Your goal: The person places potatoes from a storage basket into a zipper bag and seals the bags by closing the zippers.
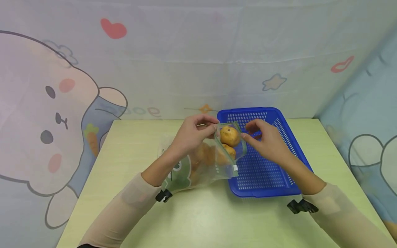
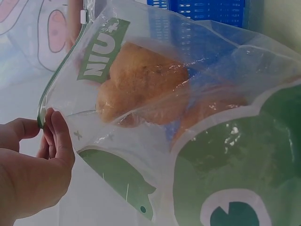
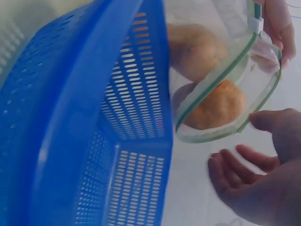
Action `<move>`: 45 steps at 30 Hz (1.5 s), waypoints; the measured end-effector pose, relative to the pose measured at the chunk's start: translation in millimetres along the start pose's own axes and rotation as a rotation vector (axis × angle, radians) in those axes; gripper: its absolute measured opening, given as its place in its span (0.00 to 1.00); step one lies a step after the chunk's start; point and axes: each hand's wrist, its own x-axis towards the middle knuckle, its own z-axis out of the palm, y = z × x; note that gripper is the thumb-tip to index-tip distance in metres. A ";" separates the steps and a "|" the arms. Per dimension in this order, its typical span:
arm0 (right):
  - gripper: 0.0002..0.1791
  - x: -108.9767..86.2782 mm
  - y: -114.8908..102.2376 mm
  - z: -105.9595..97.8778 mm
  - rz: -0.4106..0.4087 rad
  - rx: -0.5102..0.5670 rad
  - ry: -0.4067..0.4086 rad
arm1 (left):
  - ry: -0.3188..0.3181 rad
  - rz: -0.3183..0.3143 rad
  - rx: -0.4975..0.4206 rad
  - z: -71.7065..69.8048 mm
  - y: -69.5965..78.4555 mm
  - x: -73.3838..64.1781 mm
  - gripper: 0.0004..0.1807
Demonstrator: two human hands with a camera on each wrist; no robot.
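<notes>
A clear slider bag (image 1: 177, 181) with green cartoon print lies on its side, its green-edged mouth facing right. Inside it are several potatoes, one potato (image 1: 230, 136) right at the mouth and another potato (image 3: 218, 104) beside it. My left hand (image 1: 194, 134) pinches the mouth's far corner between thumb and fingers, as the left wrist view shows at the green zip strip (image 2: 55, 87). On the other side, my right hand (image 1: 267, 140) has its thumb tip against the bag's green edge. Its other fingers are loosely bent and apart from the plastic.
A blue slotted basket (image 1: 286, 136) stands right of the bag, whose mouth overlaps its left side in the head view. Both rest on a pale green table (image 1: 195, 220). Behind it hangs a printed cloth (image 1: 186, 69).
</notes>
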 end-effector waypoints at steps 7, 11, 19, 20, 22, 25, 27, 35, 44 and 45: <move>0.24 -7.5 21.7 8.7 0.189 0.155 -0.328 | 0.011 -0.007 -0.012 -1.4 -0.4 0.0 0.13; 0.20 -7.5 28.8 16.4 0.305 0.397 -0.374 | 0.021 -0.013 0.003 -2.7 1.0 0.1 0.14; 0.12 7.2 13.2 13.4 0.309 0.598 -0.184 | 0.079 0.048 0.026 -21.0 13.4 -1.3 0.11; 0.12 10.8 7.4 10.3 0.284 0.589 -0.167 | 0.091 0.064 0.030 -26.2 17.4 -1.5 0.11; 0.11 19.1 -6.3 2.0 0.224 0.546 -0.139 | 0.124 0.098 0.048 -37.8 27.0 -1.9 0.11; 0.10 33.2 -29.6 -12.9 0.142 0.474 -0.105 | 0.195 0.144 0.121 -56.6 43.3 -4.0 0.11; 0.10 42.2 -46.3 -24.0 0.109 0.443 -0.083 | 0.250 0.169 0.175 -68.0 54.1 -6.4 0.11; 0.12 64.4 -99.3 -61.2 -0.033 0.407 0.018 | 0.374 0.208 0.253 -97.8 78.2 -17.9 0.09; 0.12 65.4 -94.8 -51.7 -0.068 0.366 -0.006 | 0.314 0.147 0.248 -97.4 60.5 -16.5 0.11; 0.11 65.0 -93.3 -50.3 -0.057 0.370 -0.007 | 0.311 0.144 0.243 -97.1 58.7 -15.9 0.12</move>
